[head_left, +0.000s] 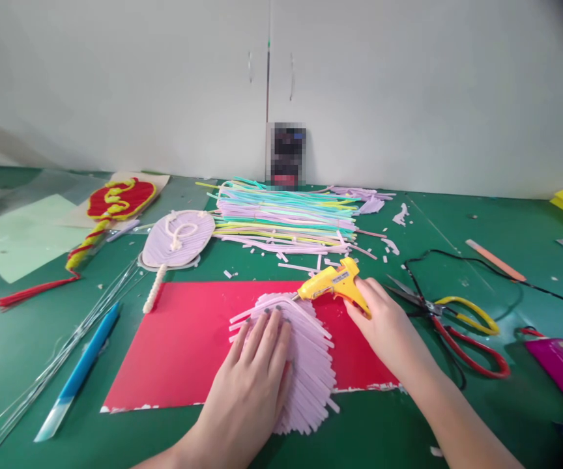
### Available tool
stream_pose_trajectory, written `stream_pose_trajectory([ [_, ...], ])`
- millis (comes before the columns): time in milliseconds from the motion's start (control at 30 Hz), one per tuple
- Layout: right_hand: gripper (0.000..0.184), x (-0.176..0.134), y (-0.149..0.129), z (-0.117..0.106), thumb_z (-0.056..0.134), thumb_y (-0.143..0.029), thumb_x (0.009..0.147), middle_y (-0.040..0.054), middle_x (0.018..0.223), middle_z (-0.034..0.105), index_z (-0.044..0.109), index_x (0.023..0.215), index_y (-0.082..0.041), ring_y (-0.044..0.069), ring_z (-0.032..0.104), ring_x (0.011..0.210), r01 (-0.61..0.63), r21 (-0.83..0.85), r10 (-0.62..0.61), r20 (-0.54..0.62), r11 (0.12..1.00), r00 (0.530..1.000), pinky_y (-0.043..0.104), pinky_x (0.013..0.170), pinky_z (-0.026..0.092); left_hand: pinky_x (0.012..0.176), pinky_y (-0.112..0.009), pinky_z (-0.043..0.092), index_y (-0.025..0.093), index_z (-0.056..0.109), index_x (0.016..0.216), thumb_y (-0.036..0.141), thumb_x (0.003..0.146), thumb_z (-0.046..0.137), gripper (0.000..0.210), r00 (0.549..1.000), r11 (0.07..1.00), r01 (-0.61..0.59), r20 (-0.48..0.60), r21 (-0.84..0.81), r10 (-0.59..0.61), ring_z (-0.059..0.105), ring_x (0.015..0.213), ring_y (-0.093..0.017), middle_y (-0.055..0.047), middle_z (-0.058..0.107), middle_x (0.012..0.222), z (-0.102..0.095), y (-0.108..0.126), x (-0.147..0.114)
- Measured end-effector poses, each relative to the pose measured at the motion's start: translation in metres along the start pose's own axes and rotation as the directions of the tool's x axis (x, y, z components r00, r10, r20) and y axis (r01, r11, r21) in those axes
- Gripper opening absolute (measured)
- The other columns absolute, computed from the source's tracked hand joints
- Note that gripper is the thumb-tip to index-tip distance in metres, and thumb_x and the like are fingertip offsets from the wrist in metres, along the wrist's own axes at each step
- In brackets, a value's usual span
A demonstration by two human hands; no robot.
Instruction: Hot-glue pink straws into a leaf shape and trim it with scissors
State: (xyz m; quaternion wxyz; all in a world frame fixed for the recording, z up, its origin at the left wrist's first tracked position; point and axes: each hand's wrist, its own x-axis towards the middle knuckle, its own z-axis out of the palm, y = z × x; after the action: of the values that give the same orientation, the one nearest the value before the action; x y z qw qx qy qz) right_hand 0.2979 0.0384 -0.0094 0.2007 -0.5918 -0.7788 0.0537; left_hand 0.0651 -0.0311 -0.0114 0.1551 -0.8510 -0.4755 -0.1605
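My right hand (384, 316) grips a yellow hot glue gun (333, 281). The gun's nozzle points left and down, at the top edge of a piece covered in pale purple strips (311, 365). My left hand (257, 365) lies flat on that piece, fingers stretched out and pressing on the strips near its upper left. The strips are laid side by side at a slant, with uneven ends sticking out. Beneath the piece lies a red sheet (178, 339) with a ragged white front edge. What the left palm covers is hidden.
Bundled pastel strips (286, 212) lie at the back, beside a pale purple fan (178, 240) and a red-and-yellow fan (121, 198). On the left are a blue pen-like tool (83, 365) and thin wires (81, 332). Scissors (457, 319), a black cord (457, 255) and a magenta phone-like object (560, 365) lie right.
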Motion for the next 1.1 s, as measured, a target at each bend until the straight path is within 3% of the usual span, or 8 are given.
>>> stream_pose_trajectory([
  [300, 0.029, 0.000, 0.001, 0.001, 0.040, -0.029, 0.094, 0.0099, 0.099, 0.060, 0.050, 0.119, -0.022, 0.026, 0.064, 0.089, 0.011, 0.004, -0.011, -0.016, 1.000, 1.000, 0.035, 0.071, 0.052, 0.096, -0.042, 0.047, 0.010, 0.061, 0.123, 0.023, 0.095, 0.037, 0.039, 1.000, 1.000, -0.002, 0.013, -0.019, 0.002, 0.055, 0.120, -0.031, -0.014, 0.059, 0.133, 0.002, -0.001, -0.003],
  [400, 0.029, 0.000, 0.001, 0.001, 0.041, -0.029, 0.093, 0.0101, 0.100, 0.061, 0.050, 0.119, -0.022, 0.026, 0.064, 0.089, -0.004, 0.006, 0.004, 0.001, 1.000, 1.000, 0.035, 0.072, 0.052, 0.095, -0.043, 0.048, 0.008, 0.060, 0.120, 0.014, 0.092, 0.036, 0.038, 0.995, 0.996, -0.080, 0.061, -0.045, 0.083, 0.058, 0.116, -0.030, -0.014, 0.063, 0.125, -0.005, -0.003, 0.004],
  [467, 0.030, 0.000, 0.002, 0.001, 0.041, -0.029, 0.092, 0.0110, 0.101, 0.061, 0.051, 0.119, -0.020, 0.026, 0.064, 0.090, -0.012, 0.004, 0.012, 0.012, 1.000, 1.000, 0.036, 0.074, 0.052, 0.087, -0.041, 0.052, 0.008, 0.059, 0.121, 0.007, 0.090, 0.034, 0.040, 0.976, 0.980, -0.176, 0.113, -0.095, 0.187, 0.062, 0.105, -0.028, -0.011, 0.067, 0.114, -0.010, -0.002, 0.016],
  [567, 0.031, 0.000, 0.003, 0.003, 0.041, -0.030, 0.092, 0.0121, 0.106, 0.061, 0.051, 0.120, -0.020, 0.026, 0.064, 0.093, -0.014, -0.001, 0.014, -0.004, 1.000, 1.000, 0.036, 0.075, 0.053, 0.060, -0.034, 0.053, 0.007, 0.053, 0.125, 0.001, 0.088, 0.032, 0.043, 0.945, 0.952, -0.281, 0.139, -0.122, 0.297, 0.065, 0.078, -0.022, -0.009, 0.067, 0.095, -0.014, 0.002, 0.040],
  [667, 0.031, -0.001, 0.003, 0.004, 0.040, -0.030, 0.093, 0.0105, 0.104, 0.060, 0.049, 0.122, -0.021, 0.025, 0.063, 0.093, -0.011, -0.002, 0.011, -0.013, 1.000, 1.000, 0.035, 0.074, 0.053, 0.045, -0.031, 0.046, 0.011, 0.060, 0.099, -0.001, 0.085, 0.038, 0.029, 0.923, 0.939, -0.333, 0.174, -0.090, 0.344, 0.060, 0.062, -0.019, -0.006, 0.062, 0.081, -0.010, 0.005, 0.058],
  [767, 0.031, -0.001, 0.004, 0.003, 0.039, -0.031, 0.094, 0.0099, 0.103, 0.060, 0.048, 0.123, -0.022, 0.026, 0.063, 0.094, 0.001, 0.004, -0.001, -0.009, 1.000, 1.000, 0.036, 0.075, 0.052, 0.042, -0.028, 0.043, 0.015, 0.057, 0.083, 0.001, 0.085, 0.041, 0.021, 0.922, 0.926, -0.369, 0.093, -0.085, 0.376, 0.057, 0.056, -0.016, -0.003, 0.060, 0.075, -0.002, 0.004, 0.062],
  [900, 0.029, -0.001, 0.004, 0.001, 0.039, -0.031, 0.094, 0.0105, 0.104, 0.061, 0.049, 0.120, -0.022, 0.026, 0.063, 0.094, -0.011, 0.020, 0.010, 0.010, 1.000, 1.000, 0.036, 0.074, 0.052, 0.041, -0.027, 0.043, 0.012, 0.057, 0.094, 0.005, 0.089, 0.041, 0.019, 0.940, 0.939, -0.338, -0.075, -0.068, 0.333, 0.056, 0.052, -0.014, -0.001, 0.059, 0.070, 0.005, -0.001, 0.056],
  [1100, 0.029, -0.001, 0.003, 0.001, 0.040, -0.033, 0.094, 0.0101, 0.101, 0.061, 0.050, 0.118, -0.021, 0.026, 0.064, 0.092, -0.021, 0.038, 0.021, 0.017, 0.999, 1.000, 0.036, 0.074, 0.052, 0.039, -0.028, 0.043, 0.007, 0.055, 0.104, 0.004, 0.089, 0.036, 0.024, 0.954, 0.957, -0.278, -0.139, -0.087, 0.265, 0.058, 0.050, -0.015, -0.001, 0.060, 0.067, 0.005, 0.002, 0.054],
])
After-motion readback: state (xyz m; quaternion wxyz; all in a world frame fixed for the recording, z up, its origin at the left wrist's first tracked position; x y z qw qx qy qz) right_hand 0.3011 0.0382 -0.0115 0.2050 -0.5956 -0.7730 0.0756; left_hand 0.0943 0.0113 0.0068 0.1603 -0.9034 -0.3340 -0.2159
